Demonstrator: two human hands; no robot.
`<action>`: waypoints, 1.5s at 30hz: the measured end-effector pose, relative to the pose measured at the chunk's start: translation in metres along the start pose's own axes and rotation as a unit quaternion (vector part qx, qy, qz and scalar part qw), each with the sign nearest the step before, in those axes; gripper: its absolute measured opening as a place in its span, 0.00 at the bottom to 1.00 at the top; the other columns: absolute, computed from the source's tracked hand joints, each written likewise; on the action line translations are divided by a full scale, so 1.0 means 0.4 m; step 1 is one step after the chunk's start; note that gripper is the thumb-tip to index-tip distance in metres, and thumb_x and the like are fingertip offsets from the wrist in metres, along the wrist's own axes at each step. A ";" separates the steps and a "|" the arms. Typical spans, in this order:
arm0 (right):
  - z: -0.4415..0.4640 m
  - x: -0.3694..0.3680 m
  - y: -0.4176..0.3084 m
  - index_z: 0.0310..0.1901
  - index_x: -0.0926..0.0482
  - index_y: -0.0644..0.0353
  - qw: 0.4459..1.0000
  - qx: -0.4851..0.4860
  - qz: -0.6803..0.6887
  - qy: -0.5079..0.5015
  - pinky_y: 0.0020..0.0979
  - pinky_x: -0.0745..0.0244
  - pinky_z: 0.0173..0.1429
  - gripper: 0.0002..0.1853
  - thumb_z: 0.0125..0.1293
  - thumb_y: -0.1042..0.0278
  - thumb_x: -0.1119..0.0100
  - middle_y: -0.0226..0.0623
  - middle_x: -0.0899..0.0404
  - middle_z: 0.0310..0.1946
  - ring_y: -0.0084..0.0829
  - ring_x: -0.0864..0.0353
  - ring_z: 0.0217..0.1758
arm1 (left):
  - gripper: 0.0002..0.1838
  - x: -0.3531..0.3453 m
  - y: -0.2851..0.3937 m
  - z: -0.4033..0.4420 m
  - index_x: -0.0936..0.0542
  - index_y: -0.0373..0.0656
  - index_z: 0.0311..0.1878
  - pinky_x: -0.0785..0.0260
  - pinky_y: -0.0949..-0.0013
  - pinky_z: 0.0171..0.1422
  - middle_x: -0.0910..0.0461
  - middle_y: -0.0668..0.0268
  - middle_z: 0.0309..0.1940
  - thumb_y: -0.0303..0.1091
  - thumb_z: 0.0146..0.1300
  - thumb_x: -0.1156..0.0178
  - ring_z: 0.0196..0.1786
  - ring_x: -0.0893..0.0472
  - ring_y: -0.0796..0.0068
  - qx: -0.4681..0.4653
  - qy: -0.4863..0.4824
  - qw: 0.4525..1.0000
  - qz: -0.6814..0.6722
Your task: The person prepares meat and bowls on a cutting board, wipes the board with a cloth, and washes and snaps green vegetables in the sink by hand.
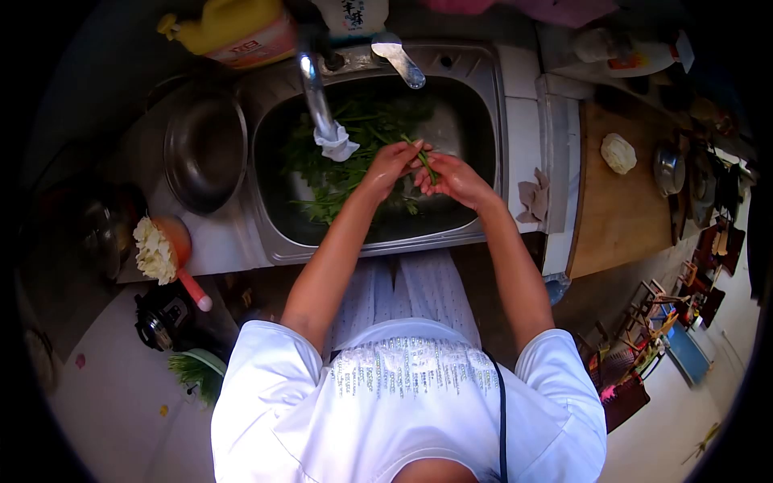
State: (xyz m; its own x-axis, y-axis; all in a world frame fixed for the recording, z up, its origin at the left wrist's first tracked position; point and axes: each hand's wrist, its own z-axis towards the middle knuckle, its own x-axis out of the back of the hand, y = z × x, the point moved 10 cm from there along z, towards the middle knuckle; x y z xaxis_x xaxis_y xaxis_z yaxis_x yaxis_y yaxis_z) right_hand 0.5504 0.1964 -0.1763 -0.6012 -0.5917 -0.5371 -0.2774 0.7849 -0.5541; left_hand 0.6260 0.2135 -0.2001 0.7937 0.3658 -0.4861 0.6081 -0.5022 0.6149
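Note:
Leafy green vegetables (326,189) lie in the dark basin of a metal sink (501,121), mostly on its left side. Over the basin, my left hand (390,167) pinches a green stem (423,161) near its upper end. My right hand (453,179) is close beside it on the right, its curled fingers round the lower part of the same stem. Above and left of my hands is the faucet (312,84), with white cloth tied on its spout. The tips of some fingers are hard to tell apart.
A metal pan (206,151) sits left of the sink, and an orange pot (175,240) holding pale pieces is at the counter's left edge. A yellow jug (241,32) stands behind. On the right, a wooden board (616,201) bears a pale lump (617,153).

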 end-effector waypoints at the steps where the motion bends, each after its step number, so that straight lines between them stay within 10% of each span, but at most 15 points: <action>1: -0.009 -0.016 -0.007 0.48 0.29 0.62 0.999 0.005 -0.030 0.011 0.24 0.29 0.38 0.15 0.73 0.61 0.63 0.36 0.24 0.32 0.23 0.26 0.31 | 0.20 0.005 0.006 -0.017 0.25 0.34 0.49 0.32 0.75 0.47 0.25 0.68 0.31 0.44 0.69 0.50 0.36 0.26 0.80 -0.004 0.001 1.000 0.002; 20: -0.077 -0.214 -0.037 0.47 0.32 0.61 0.990 0.041 -0.053 0.124 0.22 0.27 0.30 0.12 0.72 0.65 0.65 0.35 0.23 0.31 0.23 0.23 0.26 | 0.17 0.033 0.134 -0.271 0.22 0.34 0.46 0.33 0.76 0.41 0.22 0.68 0.30 0.41 0.68 0.49 0.29 0.27 0.83 -0.116 0.060 0.991 0.042; 33: -0.096 -0.326 -0.048 0.38 0.29 0.56 0.987 0.049 -0.156 -0.008 0.18 0.43 0.27 0.09 0.72 0.65 0.60 0.21 0.38 0.23 0.15 0.40 0.23 | 0.11 0.116 0.167 -0.326 0.27 0.39 0.46 0.36 0.64 0.62 0.25 0.60 0.49 0.34 0.67 0.51 0.55 0.27 0.68 -0.142 0.027 0.941 -0.306; 37: -0.105 -0.323 -0.065 0.38 0.29 0.58 0.957 0.091 -0.276 0.021 0.22 0.40 0.27 0.10 0.71 0.63 0.59 0.24 0.36 0.23 0.18 0.38 0.23 | 0.09 0.196 0.227 -0.383 0.24 0.40 0.45 0.33 0.71 0.53 0.24 0.68 0.37 0.31 0.65 0.49 0.45 0.25 0.78 -0.234 0.167 0.956 -0.065; 39: -0.125 -0.344 -0.120 0.39 0.30 0.60 0.879 0.172 -0.440 0.062 0.31 0.36 0.30 0.09 0.68 0.63 0.56 0.34 0.31 0.23 0.29 0.31 0.25 | 0.08 0.169 0.283 -0.428 0.21 0.41 0.43 0.35 0.75 0.41 0.25 0.73 0.34 0.30 0.64 0.47 0.36 0.28 0.84 -0.252 0.200 0.902 0.287; 45: -0.159 -0.415 -0.159 0.39 0.31 0.63 0.833 0.218 -0.505 0.059 0.42 0.35 0.35 0.08 0.65 0.68 0.54 0.52 0.28 0.26 0.55 0.29 0.31 | 0.11 0.000 0.369 -0.535 0.19 0.44 0.42 0.38 0.63 0.37 0.31 0.60 0.25 0.32 0.55 0.39 0.35 0.32 0.61 -0.378 0.137 0.738 0.542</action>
State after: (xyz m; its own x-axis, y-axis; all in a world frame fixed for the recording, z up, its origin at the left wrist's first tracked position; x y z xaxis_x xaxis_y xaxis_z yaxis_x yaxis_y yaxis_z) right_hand 0.6203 0.2564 -0.0116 -0.3032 -0.8669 0.3957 -0.4031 -0.2596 -0.8776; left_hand 0.7197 0.3070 0.0234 0.7329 0.2661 0.6262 -0.6325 -0.0728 0.7712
